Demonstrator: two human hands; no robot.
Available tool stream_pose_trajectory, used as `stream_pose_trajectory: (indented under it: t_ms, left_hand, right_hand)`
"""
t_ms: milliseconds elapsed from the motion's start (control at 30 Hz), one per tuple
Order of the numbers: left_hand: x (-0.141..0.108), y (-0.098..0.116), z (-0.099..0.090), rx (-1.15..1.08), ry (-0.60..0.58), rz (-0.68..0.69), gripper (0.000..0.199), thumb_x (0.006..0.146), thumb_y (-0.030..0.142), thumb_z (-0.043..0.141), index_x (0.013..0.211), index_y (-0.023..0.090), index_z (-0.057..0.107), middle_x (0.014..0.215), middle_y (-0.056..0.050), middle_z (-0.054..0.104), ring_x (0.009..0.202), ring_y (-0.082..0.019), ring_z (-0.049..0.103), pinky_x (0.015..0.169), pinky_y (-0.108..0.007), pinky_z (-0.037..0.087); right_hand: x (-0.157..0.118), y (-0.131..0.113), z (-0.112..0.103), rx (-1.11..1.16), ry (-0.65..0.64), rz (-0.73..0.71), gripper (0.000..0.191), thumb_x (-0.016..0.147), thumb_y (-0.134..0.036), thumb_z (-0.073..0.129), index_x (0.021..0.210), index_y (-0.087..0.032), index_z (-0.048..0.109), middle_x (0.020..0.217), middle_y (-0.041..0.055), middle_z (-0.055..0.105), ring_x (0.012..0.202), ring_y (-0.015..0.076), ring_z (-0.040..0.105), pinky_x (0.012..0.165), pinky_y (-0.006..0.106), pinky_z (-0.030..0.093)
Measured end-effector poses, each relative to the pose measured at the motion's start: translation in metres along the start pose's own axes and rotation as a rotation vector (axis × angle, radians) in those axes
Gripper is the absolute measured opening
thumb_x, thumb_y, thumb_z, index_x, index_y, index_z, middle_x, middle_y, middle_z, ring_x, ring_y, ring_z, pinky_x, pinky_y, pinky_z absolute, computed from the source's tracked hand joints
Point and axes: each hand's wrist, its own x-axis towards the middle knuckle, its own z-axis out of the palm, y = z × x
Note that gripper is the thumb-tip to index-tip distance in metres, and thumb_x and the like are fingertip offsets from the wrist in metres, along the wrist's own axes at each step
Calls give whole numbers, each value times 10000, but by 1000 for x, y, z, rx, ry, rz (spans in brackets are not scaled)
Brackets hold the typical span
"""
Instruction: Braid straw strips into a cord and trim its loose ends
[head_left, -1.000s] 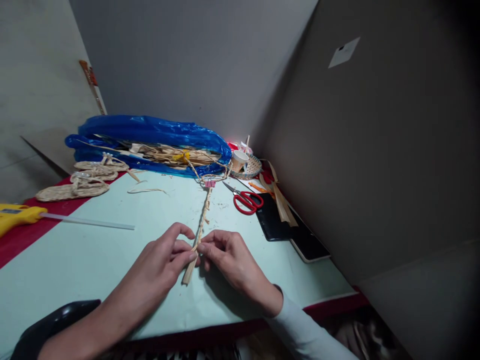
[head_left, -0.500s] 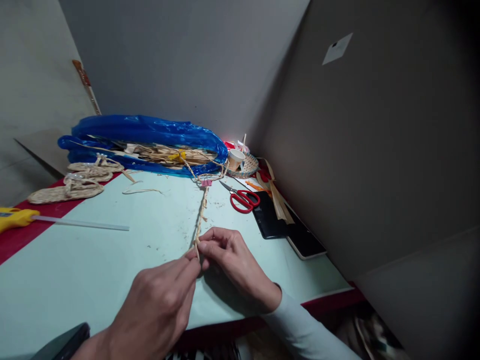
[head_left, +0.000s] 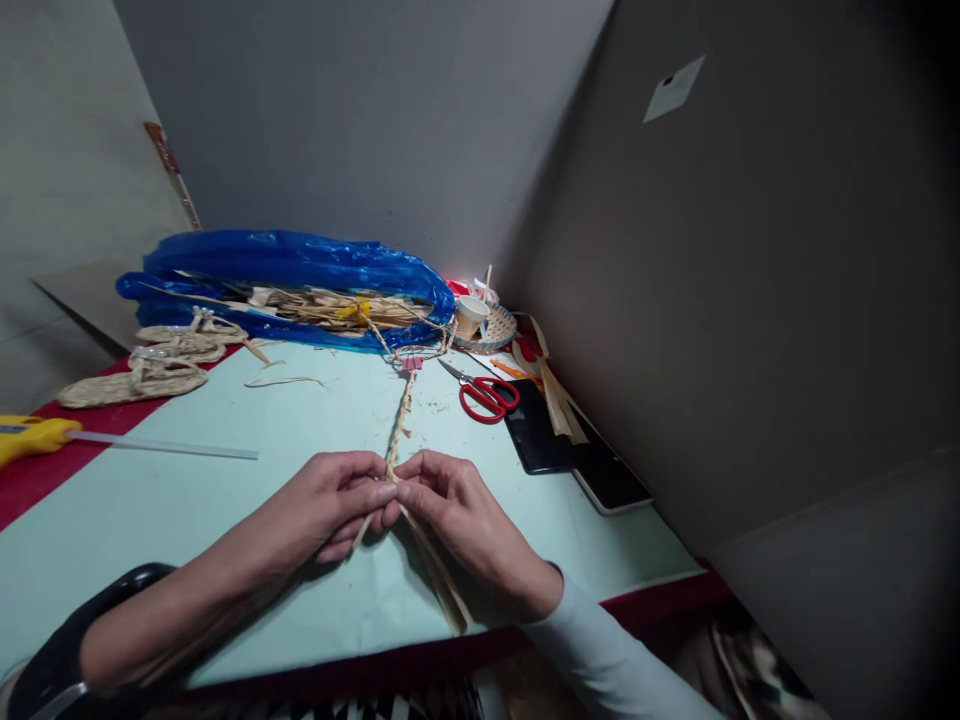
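Observation:
A braid of pale dried plant fibre [head_left: 401,415] runs from a pink binder clip [head_left: 412,363] toward me. At its near end my left hand [head_left: 349,500] pinches the strands between thumb and fingers. My right hand [head_left: 454,510] grips the same spot from the other side, its thumb tip close to the left one. Loose flat strands [head_left: 439,575] hang below the fingers toward the table's front edge, and a shorter one sticks out under the left hand. The exact crossing of the strands is hidden by the fingertips.
Beyond the clip lies a blue plastic bag [head_left: 292,255] of dried strips. Red-handled scissors [head_left: 489,398] and two dark tablet-like devices [head_left: 536,440] lie right. Woven sandals [head_left: 135,385] and a yellow glue gun [head_left: 37,437] sit left. A paper cup [head_left: 470,315] stands by a basket [head_left: 499,330].
My left hand has moved up and forward from below the braid's end to beside it. Loose strands now show beneath the hands. My right hand stays almost in place.

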Motion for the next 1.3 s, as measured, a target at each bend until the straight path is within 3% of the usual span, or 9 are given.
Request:
stream_pose_trajectory:
  t_ms: [100,200,367,633,800,933,1100,1200,1300]
  left_hand:
    - [2,-1,5,-64,-32,-34,356,806,560,555,732,212,559,607,31,591,347,-56,307,355,-228,238]
    - [-1,-3,6,-66,-9,-55,327,805,538,549,722,222,536,520,82,499,358,-69,287,376,-234,207]
    - [-6,-8,5,72,117,9,292,856,380,641,640,217,531,529,83,488,510,-121,427,512,-264,297]
    - [-4,-15,4,-11,50,-11,384,911,478,622,645,217,529,536,96,495,481,-118,465,519,-272,373]
    - [-8,-12,-2,-180,-37,-50,272,819,418,670,694,187,601,572,70,536,506,-93,417,499,-246,273]
    - [-14,-8,-6,-295,-94,-119,286,792,455,650,800,170,630,557,95,483,441,-53,232,436,-240,140]
    - [-16,-6,-6,-348,-66,-166,258,771,421,670,793,168,621,520,105,471,412,-41,190,424,-246,80]
    - [-16,-4,-4,-336,-14,-163,231,771,397,662,756,169,626,508,88,502,411,-48,202,426,-249,82]
    - [-16,-2,-4,-305,7,-145,249,794,422,624,734,180,627,513,84,500,417,-60,193,430,-254,106]
  right_hand:
    - [-3,0,3,-217,48,-58,177,954,-282,524,867,-167,627,757,34,679,723,165,604,698,270,432]
    - [-9,1,9,-458,130,-117,151,935,-202,508,840,-169,620,736,35,660,655,156,549,647,276,364]
    - [-17,7,17,-732,235,-263,205,929,-195,493,725,-186,508,635,9,563,556,130,432,570,287,260]
    - [-15,15,16,-972,153,-673,194,893,-137,452,727,-177,543,623,13,575,564,145,437,533,319,242]
    - [-15,16,15,-1046,134,-795,234,914,-91,431,748,-150,585,625,14,567,559,152,413,523,320,267]
    - [-15,14,17,-1100,106,-861,353,995,-72,362,741,-139,598,624,23,558,556,163,372,528,327,269]
    - [-15,13,19,-1087,67,-803,318,1015,-106,382,797,-146,611,662,29,576,590,175,385,555,327,287]
    - [-14,14,16,-962,99,-594,110,950,-193,528,912,-140,616,802,70,626,708,203,471,632,326,356]
    - [-13,11,13,-774,104,-381,153,941,-198,534,1054,-124,608,960,122,654,840,227,546,740,342,427]
